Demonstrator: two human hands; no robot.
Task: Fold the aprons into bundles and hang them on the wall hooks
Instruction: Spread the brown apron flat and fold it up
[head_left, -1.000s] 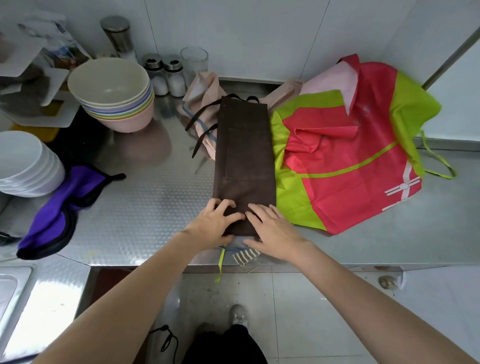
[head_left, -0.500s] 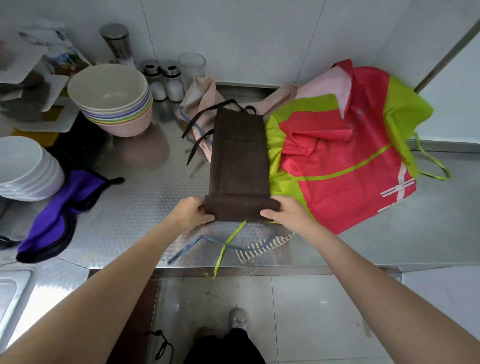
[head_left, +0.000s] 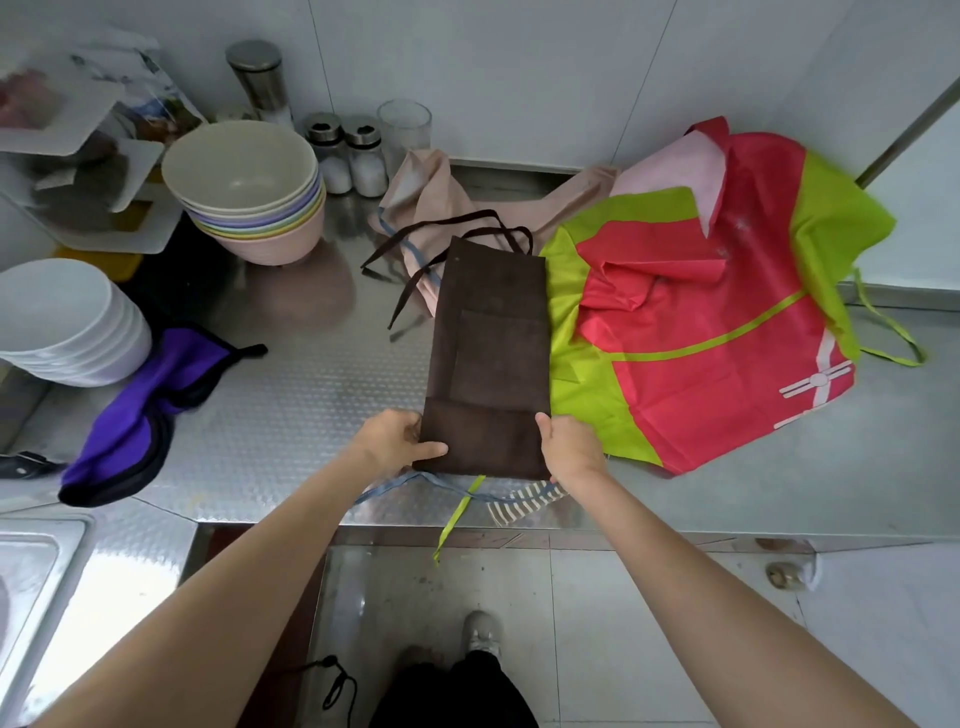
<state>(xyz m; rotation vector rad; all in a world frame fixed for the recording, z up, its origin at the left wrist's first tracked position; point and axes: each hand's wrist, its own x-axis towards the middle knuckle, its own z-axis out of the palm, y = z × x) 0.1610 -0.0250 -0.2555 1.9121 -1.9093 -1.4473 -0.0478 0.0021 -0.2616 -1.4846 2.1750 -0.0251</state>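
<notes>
- Left hand (head_left: 390, 439): grips the near left corner of the long, narrow, folded dark brown fabric apron (head_left: 491, 358), thumb on top of the cloth.
- Right hand (head_left: 570, 448): holds the near right corner of the same apron, fingers curled round its edge.
- Dark brown apron: lies lengthwise on the embossed stainless-steel counter (head_left: 311, 395), its near end turned over into a short flap between the two hands; its dark straps (head_left: 415, 270) trail at the far end.
- Red and lime-green plastic apron (head_left: 701, 332): spread flat just right of the brown apron, touching its edge.
- Beige cloth apron (head_left: 426, 208): bunched behind the brown apron, near the wall.
- Purple cloth with black trim (head_left: 130, 426): well to the left.
- Stack of pastel bowls (head_left: 249, 192) and stack of white plates (head_left: 62, 322): at the left of the counter.
</notes>
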